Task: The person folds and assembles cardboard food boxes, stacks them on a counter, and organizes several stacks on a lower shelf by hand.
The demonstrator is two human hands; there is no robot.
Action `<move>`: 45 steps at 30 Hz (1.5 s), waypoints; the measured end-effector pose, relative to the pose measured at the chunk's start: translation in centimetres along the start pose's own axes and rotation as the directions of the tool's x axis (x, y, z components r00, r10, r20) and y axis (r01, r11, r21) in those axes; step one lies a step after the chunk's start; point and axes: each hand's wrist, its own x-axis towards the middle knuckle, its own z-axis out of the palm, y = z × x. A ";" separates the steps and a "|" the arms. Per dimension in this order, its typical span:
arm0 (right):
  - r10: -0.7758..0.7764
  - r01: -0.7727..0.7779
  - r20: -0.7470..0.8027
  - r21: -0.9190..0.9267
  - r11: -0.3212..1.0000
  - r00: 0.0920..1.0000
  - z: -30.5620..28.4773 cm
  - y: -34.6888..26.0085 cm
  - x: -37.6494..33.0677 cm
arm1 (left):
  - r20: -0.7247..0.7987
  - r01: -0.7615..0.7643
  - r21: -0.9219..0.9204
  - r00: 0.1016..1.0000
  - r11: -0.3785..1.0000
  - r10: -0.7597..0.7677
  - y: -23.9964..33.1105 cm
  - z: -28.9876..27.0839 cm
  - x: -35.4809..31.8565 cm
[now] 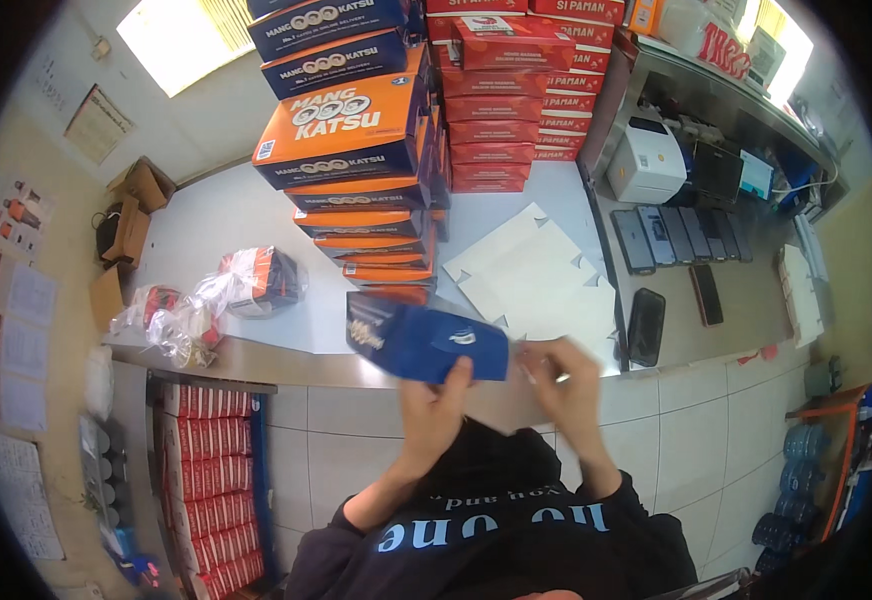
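Note:
A partly folded cardboard box [446,340], dark blue outside with a pale inner side, is held in front of me at the table's near edge. My left hand [437,400] is closed on its near side, thumb lying on the blue panel. At the right end, my right hand [564,382] pinches the pale flap, its fingers slightly blurred. Behind the box on the table lie flat cardboard blanks [531,275], pale side up with notched edges. A tall stack of orange and navy boxes [341,130] rises just beyond my hands.
Red boxes [496,110] are stacked at the back. Plastic-wrapped bundles [261,280] sit on the left of the table. On the right counter are a white label printer [646,160], several phones [676,235] and a black phone [647,327]. Red-and-white boxes [211,480] fill a lower-left shelf.

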 end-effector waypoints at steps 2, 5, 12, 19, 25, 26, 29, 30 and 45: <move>0.166 -0.180 0.070 0.302 0.936 0.984 -3.4 -0.9 0.7 | -0.019 -0.047 0.019 0.999 0.999 0.047 1.7 0.5 -0.2; -0.288 0.289 -0.044 0.004 0.957 0.957 -0.5 -3.8 -0.5 | 0.008 -0.225 0.173 0.974 0.959 0.227 0.9 1.0 -0.2; -0.223 0.217 0.066 0.086 0.972 0.973 -1.2 -3.0 -1.1 | 0.472 -0.461 0.538 0.858 0.705 0.201 -1.0 -1.2 -1.6; -0.326 0.359 0.431 0.005 0.933 0.841 -5.0 -2.2 4.5 | 0.446 0.497 -0.286 0.825 0.819 -0.346 -2.7 -1.0 -0.6; -0.381 0.312 0.579 0.219 0.924 0.721 -9.3 -1.0 5.6 | 0.952 -0.518 -0.186 0.114 0.835 0.283 3.5 -5.3 2.8; -0.371 0.288 0.580 0.233 0.929 0.726 -8.4 -1.7 5.3 | 0.926 -0.502 -0.318 0.019 0.804 0.377 4.1 -5.3 3.1; -0.464 0.172 0.818 0.431 0.886 0.341 -5.6 -2.7 6.2 | 0.923 -0.240 0.037 0.381 0.970 0.059 4.2 -2.1 2.7; -0.468 0.188 0.809 0.428 0.884 0.356 -5.8 -1.8 6.3 | 0.930 -0.252 0.031 0.361 0.967 0.064 4.4 -2.2 3.1; -0.906 0.925 0.311 0.158 0.347 0.287 -5.4 -4.4 2.0 | 0.821 -0.550 0.307 0.566 0.776 0.076 5.3 -3.6 2.6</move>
